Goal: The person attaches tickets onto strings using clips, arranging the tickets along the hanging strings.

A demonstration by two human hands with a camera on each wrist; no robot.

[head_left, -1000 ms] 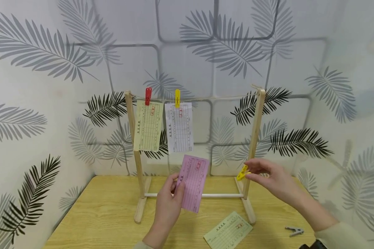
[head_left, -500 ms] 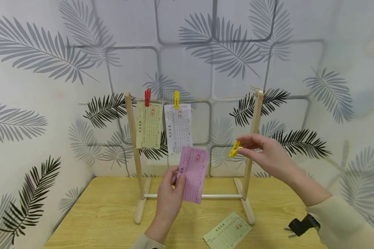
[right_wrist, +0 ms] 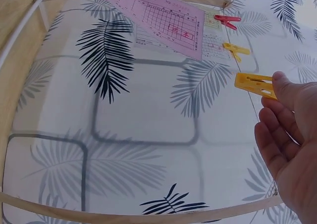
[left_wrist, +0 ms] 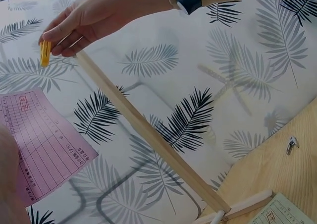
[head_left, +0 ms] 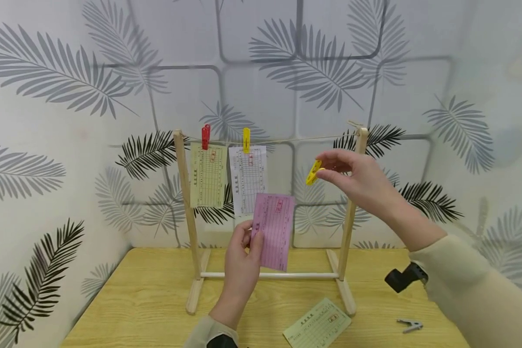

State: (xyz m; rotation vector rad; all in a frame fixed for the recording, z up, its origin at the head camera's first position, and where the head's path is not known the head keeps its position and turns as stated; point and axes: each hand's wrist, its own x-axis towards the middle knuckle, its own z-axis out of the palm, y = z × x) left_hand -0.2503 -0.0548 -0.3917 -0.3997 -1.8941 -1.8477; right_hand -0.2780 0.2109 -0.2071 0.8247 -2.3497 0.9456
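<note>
Leaf pictures cover the wall [head_left: 261, 101] behind a wooden rack [head_left: 346, 241] on a yellow surface [head_left: 122, 295]. Both hands have gone up in the last second. Fingers of the left hand [head_left: 242, 256] pinch a pink paper slip [head_left: 276, 232], which now hides one low corner of the hanging white slip [head_left: 249, 181] in the head view. Fingers of the right hand [head_left: 367, 183] pinch a yellow clothespin [head_left: 314, 172], which has come up and in toward the pink paper slip. I'd say both are nearer the string [head_left: 304, 139], but neither looks to be on it yet.
</note>
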